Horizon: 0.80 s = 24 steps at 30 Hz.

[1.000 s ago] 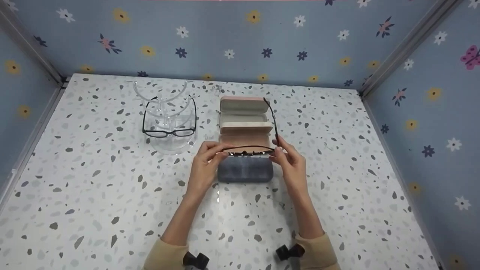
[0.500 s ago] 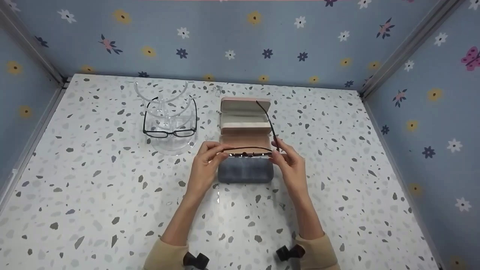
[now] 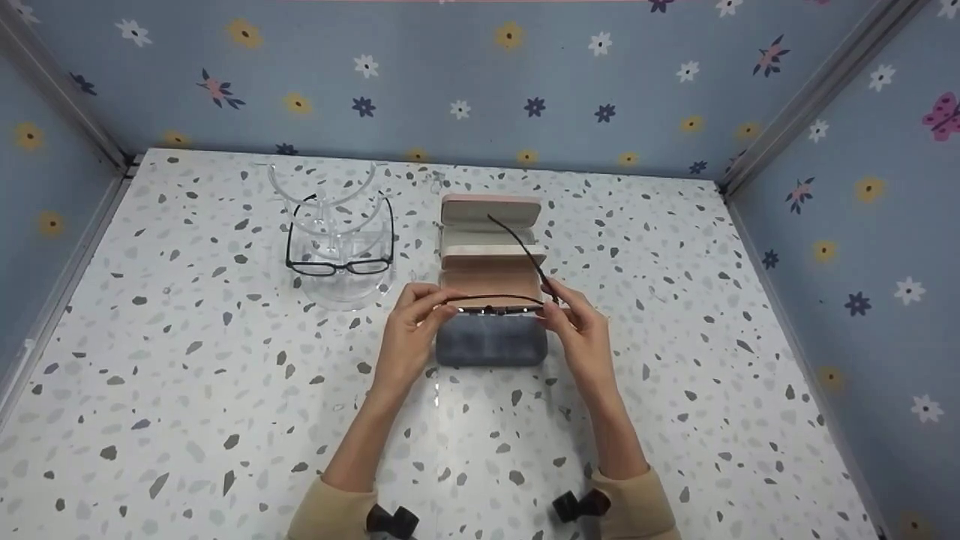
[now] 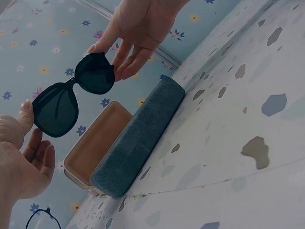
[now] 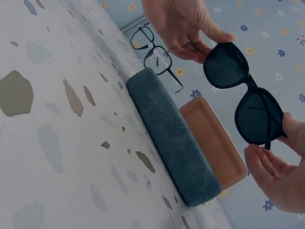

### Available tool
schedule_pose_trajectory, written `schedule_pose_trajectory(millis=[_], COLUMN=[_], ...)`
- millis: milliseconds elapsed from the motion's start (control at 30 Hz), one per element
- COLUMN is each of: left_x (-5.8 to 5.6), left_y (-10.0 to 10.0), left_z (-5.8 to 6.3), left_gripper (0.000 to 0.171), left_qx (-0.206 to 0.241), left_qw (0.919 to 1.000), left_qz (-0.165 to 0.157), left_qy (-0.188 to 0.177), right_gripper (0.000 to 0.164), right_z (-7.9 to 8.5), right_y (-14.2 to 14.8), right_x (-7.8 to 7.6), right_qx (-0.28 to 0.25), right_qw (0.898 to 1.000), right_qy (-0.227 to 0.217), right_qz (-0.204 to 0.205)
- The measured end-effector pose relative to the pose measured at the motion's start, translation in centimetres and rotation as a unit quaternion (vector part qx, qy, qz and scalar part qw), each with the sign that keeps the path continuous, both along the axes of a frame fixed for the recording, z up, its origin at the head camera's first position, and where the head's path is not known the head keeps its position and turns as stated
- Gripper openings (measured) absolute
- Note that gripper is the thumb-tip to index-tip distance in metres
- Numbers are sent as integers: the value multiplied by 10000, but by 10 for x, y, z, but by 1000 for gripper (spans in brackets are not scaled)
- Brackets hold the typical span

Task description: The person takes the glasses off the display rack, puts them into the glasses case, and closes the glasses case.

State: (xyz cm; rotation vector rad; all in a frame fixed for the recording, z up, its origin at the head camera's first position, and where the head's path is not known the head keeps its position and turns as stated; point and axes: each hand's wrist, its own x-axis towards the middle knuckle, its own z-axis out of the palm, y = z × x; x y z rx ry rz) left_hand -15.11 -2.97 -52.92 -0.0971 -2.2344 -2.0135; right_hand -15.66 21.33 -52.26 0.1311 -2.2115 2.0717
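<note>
Both hands hold a pair of dark sunglasses [image 5: 225, 66] by its outer ends, above a blue-grey glasses case [image 3: 491, 341]. My left hand [image 3: 405, 334] pinches the left end of the frame, where one temple lies folded across. With thumb and fingers, my right hand [image 3: 583, 330] grips the other end, by the hinge. From there the second temple [image 3: 517, 241] slants inward and away, partly folded. In the left wrist view the lenses [image 4: 57, 109] face the camera. Behind the blue-grey case stands an open case with a tan lining [image 3: 491, 281].
Farther back lies an open pink case [image 3: 491, 198] with a grey lining. To the left, a clear display stand [image 3: 349, 296] bears black-framed eyeglasses [image 3: 341, 268]. Flower-patterned walls [image 3: 480, 82] border the speckled table [image 3: 225, 390] at the back and sides.
The right temple of the sunglasses has swung inward to the left, from beside the cases to across the open ones. Both hands have stayed nearly in place.
</note>
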Motion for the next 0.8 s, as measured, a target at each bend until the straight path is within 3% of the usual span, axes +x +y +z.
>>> schedule_pose_trajectory(millis=[800], left_x=[0], left_y=[0], left_z=[-2], left_gripper=[25], left_qx=[117], left_qw=[9999], left_qz=[13], left_qy=[-110], right_gripper=[32], right_z=[-2], right_y=[0], right_x=[0], right_qx=[385], right_qw=[9992], right_qy=[-46], right_qz=[62])
